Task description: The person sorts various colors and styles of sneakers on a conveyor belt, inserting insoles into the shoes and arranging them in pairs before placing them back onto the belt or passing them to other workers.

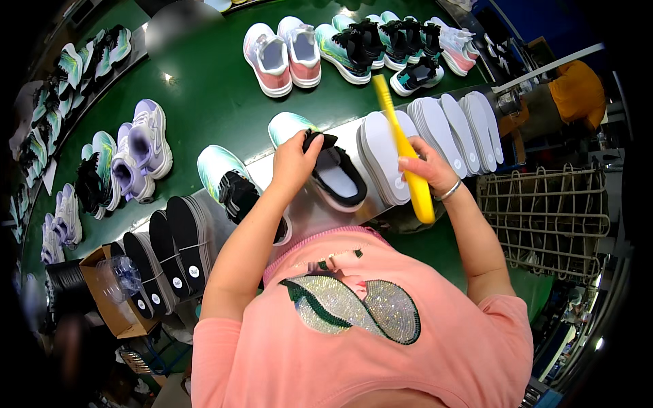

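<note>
My left hand [294, 163] grips the black tongue of a teal-and-black sneaker [326, 170] lying on a metal shelf [313, 207]. My right hand [425, 170] holds a long yellow shoehorn [405, 146], tilted upward beside the shoe's opening. A second teal-and-black sneaker [228, 180] lies to the left of the first. A row of white insoles [435, 129] stands on edge just right of the held shoe.
Black insoles [170, 251] stand on edge at the lower left beside a cardboard box [112, 306]. A green conveyor [211, 95] carries pink sneakers [282, 54], purple sneakers [139, 149] and several teal ones. A wire rack [544, 217] stands at the right.
</note>
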A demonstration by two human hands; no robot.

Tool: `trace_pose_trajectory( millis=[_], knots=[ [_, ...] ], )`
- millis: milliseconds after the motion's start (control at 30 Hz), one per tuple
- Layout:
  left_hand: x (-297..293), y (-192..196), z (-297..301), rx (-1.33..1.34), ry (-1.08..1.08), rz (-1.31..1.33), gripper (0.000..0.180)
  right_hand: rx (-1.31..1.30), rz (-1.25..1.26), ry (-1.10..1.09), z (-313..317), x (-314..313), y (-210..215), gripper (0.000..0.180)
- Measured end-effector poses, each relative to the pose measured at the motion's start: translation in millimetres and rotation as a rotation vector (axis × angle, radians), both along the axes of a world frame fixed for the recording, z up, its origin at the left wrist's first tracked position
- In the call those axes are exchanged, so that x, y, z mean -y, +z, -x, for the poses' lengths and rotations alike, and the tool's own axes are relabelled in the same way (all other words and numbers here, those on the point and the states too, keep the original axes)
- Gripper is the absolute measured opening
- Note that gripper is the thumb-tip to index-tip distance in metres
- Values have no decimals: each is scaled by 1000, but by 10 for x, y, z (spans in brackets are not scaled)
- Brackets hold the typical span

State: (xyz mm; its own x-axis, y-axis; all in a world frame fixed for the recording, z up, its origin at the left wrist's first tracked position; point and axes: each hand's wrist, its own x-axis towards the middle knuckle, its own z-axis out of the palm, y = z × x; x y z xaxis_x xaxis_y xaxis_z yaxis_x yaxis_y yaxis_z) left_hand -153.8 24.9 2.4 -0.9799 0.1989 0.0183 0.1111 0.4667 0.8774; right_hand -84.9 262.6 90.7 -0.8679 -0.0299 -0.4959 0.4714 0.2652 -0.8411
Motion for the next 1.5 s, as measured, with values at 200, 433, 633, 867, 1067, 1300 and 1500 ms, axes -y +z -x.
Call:
trace_pose_trajectory(
  millis=[200, 433, 633, 867, 1067, 1300, 1500],
  knots=[
    [-5, -153, 79, 395, -77, -300, 31, 349, -83, 339, -9, 316, 140, 31],
    [-42, -258, 25, 233, -61, -200, 35, -124, -902, 830, 168, 670, -224, 23],
    [-110, -272, 1, 197, 9, -123, 31, -382, -1083, 870, 341, 952, -718, 21],
    [-307, -228, -206, 154, 36, -18, 29, -444, -947, 828, 52, 626, -486, 34],
    [-247, -209, -199, 109, 55, 3, 31, 119, -1189, 928, -12, 618, -27, 40],
    [-253, -234, -185, 112, -24, -68, 29, -186, -1181, 979, -5, 719, -201, 22],
    [-220, -223, -209, 65, -25, -14, 30, -373, -1128, 1104, 145, 802, -784, 18]
  ],
)
